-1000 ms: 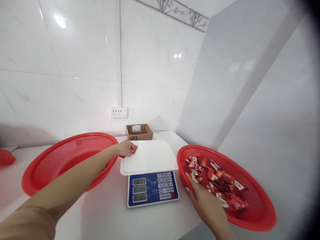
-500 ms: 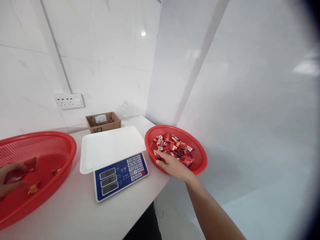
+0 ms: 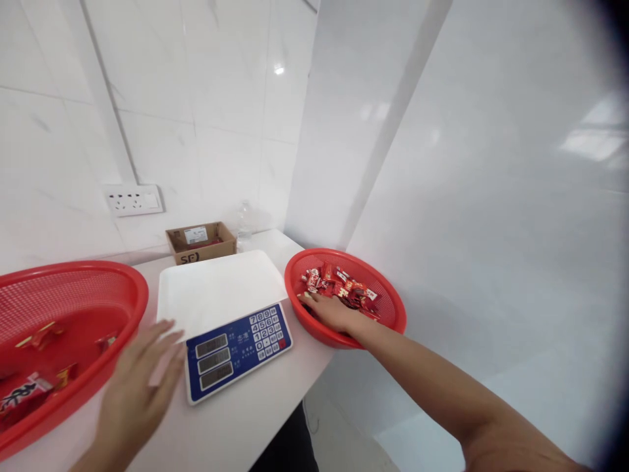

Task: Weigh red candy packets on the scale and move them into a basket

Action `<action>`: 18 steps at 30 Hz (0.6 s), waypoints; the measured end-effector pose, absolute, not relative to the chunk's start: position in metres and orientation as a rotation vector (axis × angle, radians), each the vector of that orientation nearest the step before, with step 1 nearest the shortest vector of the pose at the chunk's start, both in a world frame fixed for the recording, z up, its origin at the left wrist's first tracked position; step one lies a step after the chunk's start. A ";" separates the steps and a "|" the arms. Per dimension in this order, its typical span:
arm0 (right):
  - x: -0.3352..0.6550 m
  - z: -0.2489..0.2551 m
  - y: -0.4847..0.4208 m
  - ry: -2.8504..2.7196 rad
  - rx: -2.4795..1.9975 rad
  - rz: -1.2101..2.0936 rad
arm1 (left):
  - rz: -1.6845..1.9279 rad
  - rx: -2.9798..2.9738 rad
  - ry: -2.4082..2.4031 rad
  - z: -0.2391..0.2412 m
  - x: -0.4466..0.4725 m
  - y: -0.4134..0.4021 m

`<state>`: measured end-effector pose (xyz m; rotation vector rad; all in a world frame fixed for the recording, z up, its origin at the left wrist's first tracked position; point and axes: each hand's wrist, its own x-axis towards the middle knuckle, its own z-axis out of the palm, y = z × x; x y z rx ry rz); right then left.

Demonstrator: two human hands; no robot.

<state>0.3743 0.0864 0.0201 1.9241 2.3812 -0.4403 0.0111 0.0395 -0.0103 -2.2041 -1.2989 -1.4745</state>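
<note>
My right hand (image 3: pixel 330 311) reaches over the near rim of the right red basket (image 3: pixel 399 308). Its fingers are stretched out and touch the small red wrapped snack packets (image 3: pixel 344 282) heaped inside; the undersides of the fingertips are hidden. Empty, with its fingers apart, my left hand (image 3: pixel 135 383) is held between the left red basket (image 3: pixel 140 288) and the scale. A few red packets (image 3: pixel 27 393) lie scattered in that left basket, which the frame edge cuts off. The digital scale (image 3: pixel 240 351) has a bare white weighing tray (image 3: pixel 219 288) and a blue keypad panel.
Behind the scale stands an open cardboard box (image 3: pixel 206 252) with something red inside. Next to it is a clear plastic bottle (image 3: pixel 244 223). A wall socket (image 3: pixel 132 200) is above the white table (image 3: pixel 236 419). A wall closes off the right side.
My left hand has let go of a red packet in the left basket and moved right, out over the rim. My right hand has gone lower into the packets in the right basket.
</note>
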 end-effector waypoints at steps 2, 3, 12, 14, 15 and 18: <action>0.371 0.015 0.094 2.444 2.023 -0.457 | -1.480 -2.217 -1.192 -0.024 0.033 0.031; 0.372 0.013 0.098 2.465 2.077 -0.485 | -1.478 -2.229 -1.144 -0.031 0.040 0.029; 0.396 0.029 0.132 2.423 2.510 -0.701 | -1.501 -2.144 -1.152 -0.050 0.027 0.028; 0.400 0.038 0.133 2.403 2.560 -0.789 | -1.503 -2.143 -1.146 -0.050 0.026 0.029; 0.401 0.042 0.134 2.403 2.575 -0.825 | -1.505 -2.146 -1.141 -0.050 0.025 0.029; 0.405 0.049 0.135 2.413 2.604 -0.906 | -1.508 -2.146 -1.153 -0.052 0.025 0.030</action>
